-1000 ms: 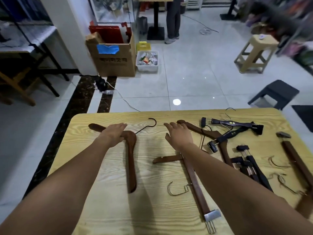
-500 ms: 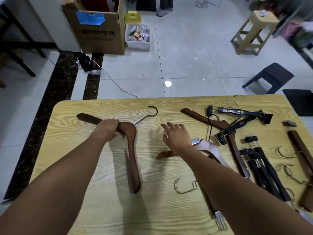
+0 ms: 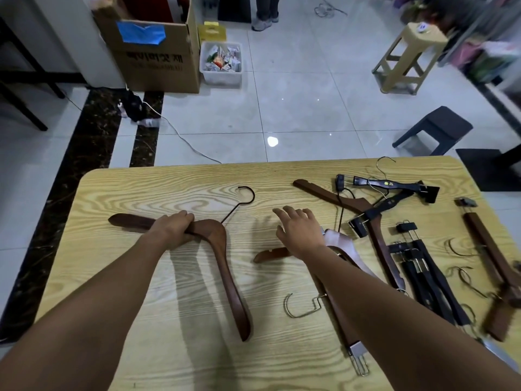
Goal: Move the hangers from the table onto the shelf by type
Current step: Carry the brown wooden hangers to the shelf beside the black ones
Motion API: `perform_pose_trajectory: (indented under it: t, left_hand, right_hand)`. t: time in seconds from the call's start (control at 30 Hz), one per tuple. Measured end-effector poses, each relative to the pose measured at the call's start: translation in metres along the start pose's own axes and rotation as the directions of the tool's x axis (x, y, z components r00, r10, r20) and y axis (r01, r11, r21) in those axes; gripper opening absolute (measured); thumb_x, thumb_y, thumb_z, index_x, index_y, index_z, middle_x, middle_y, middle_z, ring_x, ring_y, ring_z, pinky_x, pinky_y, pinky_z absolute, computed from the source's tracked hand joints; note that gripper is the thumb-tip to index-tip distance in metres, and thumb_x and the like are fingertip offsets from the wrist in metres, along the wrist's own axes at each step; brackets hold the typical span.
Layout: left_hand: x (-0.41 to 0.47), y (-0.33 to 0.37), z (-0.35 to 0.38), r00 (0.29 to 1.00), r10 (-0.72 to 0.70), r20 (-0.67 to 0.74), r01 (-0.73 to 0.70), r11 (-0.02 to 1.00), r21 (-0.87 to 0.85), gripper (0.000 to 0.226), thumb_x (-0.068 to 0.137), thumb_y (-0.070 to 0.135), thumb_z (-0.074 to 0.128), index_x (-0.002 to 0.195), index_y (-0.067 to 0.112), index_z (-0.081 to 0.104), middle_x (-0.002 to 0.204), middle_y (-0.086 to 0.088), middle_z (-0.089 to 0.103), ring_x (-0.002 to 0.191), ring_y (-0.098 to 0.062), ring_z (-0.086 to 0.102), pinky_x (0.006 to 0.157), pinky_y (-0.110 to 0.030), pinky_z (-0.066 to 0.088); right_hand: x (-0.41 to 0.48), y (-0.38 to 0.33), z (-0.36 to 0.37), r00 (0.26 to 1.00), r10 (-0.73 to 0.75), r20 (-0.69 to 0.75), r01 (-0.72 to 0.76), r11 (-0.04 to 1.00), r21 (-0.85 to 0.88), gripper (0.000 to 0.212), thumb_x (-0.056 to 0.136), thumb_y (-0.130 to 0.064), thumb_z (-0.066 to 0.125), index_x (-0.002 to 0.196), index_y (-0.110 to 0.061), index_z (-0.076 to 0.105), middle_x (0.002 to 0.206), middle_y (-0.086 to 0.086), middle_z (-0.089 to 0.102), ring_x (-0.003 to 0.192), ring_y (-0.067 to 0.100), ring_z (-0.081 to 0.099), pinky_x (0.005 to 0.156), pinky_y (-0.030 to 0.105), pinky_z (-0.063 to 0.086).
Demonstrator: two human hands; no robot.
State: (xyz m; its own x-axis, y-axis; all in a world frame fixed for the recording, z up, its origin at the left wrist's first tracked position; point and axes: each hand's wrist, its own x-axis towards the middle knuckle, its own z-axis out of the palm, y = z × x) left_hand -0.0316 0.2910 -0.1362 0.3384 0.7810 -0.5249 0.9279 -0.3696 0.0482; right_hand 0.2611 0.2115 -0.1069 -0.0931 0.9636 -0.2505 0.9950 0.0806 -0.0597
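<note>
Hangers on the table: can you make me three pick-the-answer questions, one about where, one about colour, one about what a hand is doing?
1. Where is the wide brown wooden hanger with the black hook?
A. left part of the pale wooden table
B. floor
C. stool

2. What colour is the plastic stool nearest the table?
A. red
B. dark
C. white

3. What is the left hand doing?
A. pointing up
B. resting flat on bare wood
C. closed around the hanger's arm

Answers: 1 A, it lies on the left; 2 B, nearly black; 3 C, fingers wrap it.
</note>
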Motion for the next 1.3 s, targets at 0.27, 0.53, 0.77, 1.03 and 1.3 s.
perform_pose_trajectory:
  t: [0.27, 0.53, 0.77, 1.03, 1.3]
  left_hand:
    - [-0.04, 0.023, -0.015, 0.997, -0.02, -0.072, 0.01, 0.99, -0.139, 0.02, 0.092, 0.029, 0.056, 0.105, 0.016, 0.047, 0.102, -0.004, 0.06, 0.083, -0.02, 0.048, 0.069, -0.031, 0.036]
    - [-0.091, 0.042, -0.014, 0.975, -0.147, -0.167, 0.096, 0.955, -0.281, 0.028, 0.087, 0.044, 0.061, 0.098, 0.02, 0.052, 0.092, 0.001, 0.063, 0.089, -0.023, 0.058, 0.068, -0.033, 0.037]
    - [-0.108, 0.084, -0.031, 0.961, -0.144, -0.238, 0.054, 0.936, -0.348, 0.023, 0.085, 0.044, 0.064, 0.09, 0.025, 0.052, 0.084, 0.005, 0.058, 0.085, -0.021, 0.055, 0.065, -0.032, 0.036]
    - [-0.101, 0.143, -0.036, 0.955, -0.127, -0.266, 0.016, 0.924, -0.382, 0.025, 0.081, 0.045, 0.068, 0.091, 0.025, 0.057, 0.087, 0.004, 0.061, 0.086, -0.022, 0.055, 0.069, -0.034, 0.036]
    - [-0.094, 0.185, -0.03, 0.958, -0.122, -0.26, 0.005, 0.912, -0.41, 0.027, 0.079, 0.043, 0.07, 0.095, 0.023, 0.06, 0.091, 0.002, 0.063, 0.088, -0.021, 0.056, 0.068, -0.033, 0.036]
  right_hand:
    - [-0.035, 0.026, -0.02, 0.998, 0.037, -0.051, -0.04, 0.998, -0.048, 0.05, 0.097, -0.03, 0.037, 0.146, -0.022, 0.032, 0.143, 0.005, 0.045, 0.128, 0.026, 0.044, 0.111, 0.039, 0.023]
    - [-0.082, 0.056, -0.025, 0.995, 0.082, -0.06, -0.086, 0.993, -0.075, 0.048, 0.098, -0.035, 0.035, 0.144, -0.022, 0.035, 0.139, 0.005, 0.049, 0.127, 0.027, 0.046, 0.107, 0.039, 0.03]
    - [-0.119, 0.081, -0.018, 0.988, 0.155, -0.016, -0.155, 0.986, -0.061, 0.04, 0.098, -0.031, 0.035, 0.134, -0.016, 0.041, 0.134, 0.009, 0.052, 0.127, 0.028, 0.045, 0.105, 0.04, 0.032]
    - [-0.156, 0.128, 0.002, 0.964, 0.259, 0.062, -0.254, 0.964, -0.074, 0.043, 0.098, -0.024, 0.038, 0.14, -0.014, 0.035, 0.139, 0.01, 0.047, 0.13, 0.029, 0.042, 0.107, 0.041, 0.03]
    - [-0.165, 0.163, 0.019, 0.95, 0.294, 0.108, -0.285, 0.954, -0.09, 0.045, 0.093, -0.01, 0.046, 0.138, -0.012, 0.037, 0.137, 0.013, 0.048, 0.132, 0.032, 0.039, 0.113, 0.042, 0.027]
